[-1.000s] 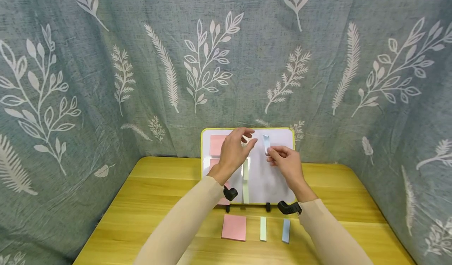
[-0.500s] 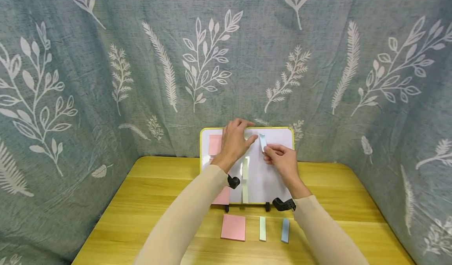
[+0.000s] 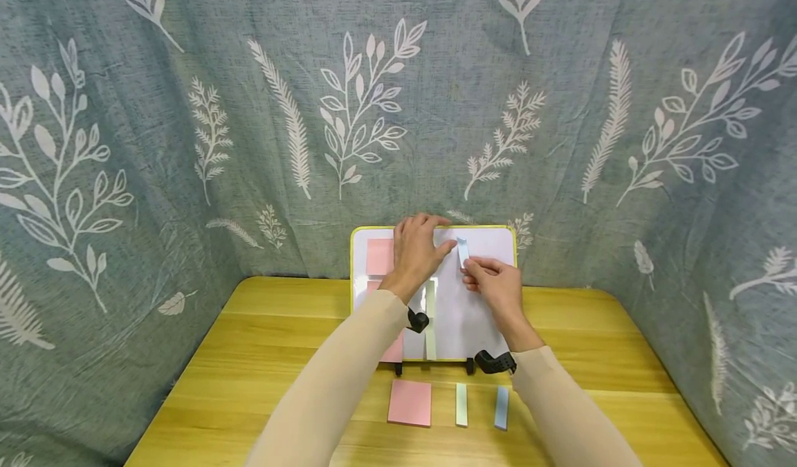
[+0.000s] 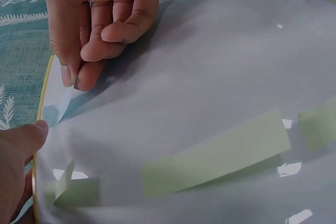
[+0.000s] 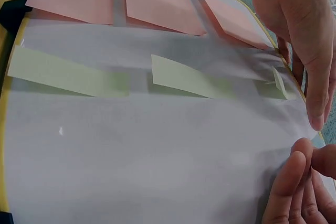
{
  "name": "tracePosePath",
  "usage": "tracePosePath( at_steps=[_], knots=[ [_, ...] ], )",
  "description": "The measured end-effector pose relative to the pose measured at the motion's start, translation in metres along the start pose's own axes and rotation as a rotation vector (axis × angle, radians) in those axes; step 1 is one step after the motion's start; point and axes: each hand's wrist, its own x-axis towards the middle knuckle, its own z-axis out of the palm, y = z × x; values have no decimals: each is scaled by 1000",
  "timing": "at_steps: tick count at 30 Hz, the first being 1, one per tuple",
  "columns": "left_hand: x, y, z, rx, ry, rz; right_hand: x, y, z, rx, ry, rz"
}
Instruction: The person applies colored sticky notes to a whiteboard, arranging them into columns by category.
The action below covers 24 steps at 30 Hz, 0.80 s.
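Note:
A small whiteboard [image 3: 451, 315] with a yellow rim stands upright on the table. My left hand [image 3: 418, 249] grips its top edge, fingers behind the rim and thumb in front, with the thumb tip beside the upper end of a narrow blue sticky note [image 3: 463, 251]. My right hand [image 3: 496, 286] pinches the lower end of that note between thumb and forefinger. In the left wrist view the blue note [image 4: 65, 103] curves away from the board, its far end against the surface. Green sticky strips [image 5: 68, 72] and three pink sticky notes [image 5: 163, 6] are stuck on the board in two lines.
On the wooden table [image 3: 280, 356], before the board, lie a pink sticky-note pad [image 3: 409, 403], a green strip pad [image 3: 461, 405] and a blue strip pad [image 3: 501, 407]. Black feet [image 3: 470, 366] support the board. A leaf-patterned curtain [image 3: 436, 121] surrounds the table.
My left hand has risen to the board's top edge and taken hold there. My right hand has moved left with the blue note, bringing its upper end near my left thumb.

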Motion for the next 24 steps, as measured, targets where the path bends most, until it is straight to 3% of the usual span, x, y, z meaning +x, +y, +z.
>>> tracePosePath(
  at_steps=[10, 24],
  knots=[
    [4, 2, 13, 17, 19, -7, 1, 1, 0, 35, 11, 38],
    [4, 8, 19, 5, 81, -47, -1, 0, 1, 24, 10, 49]
  ],
)
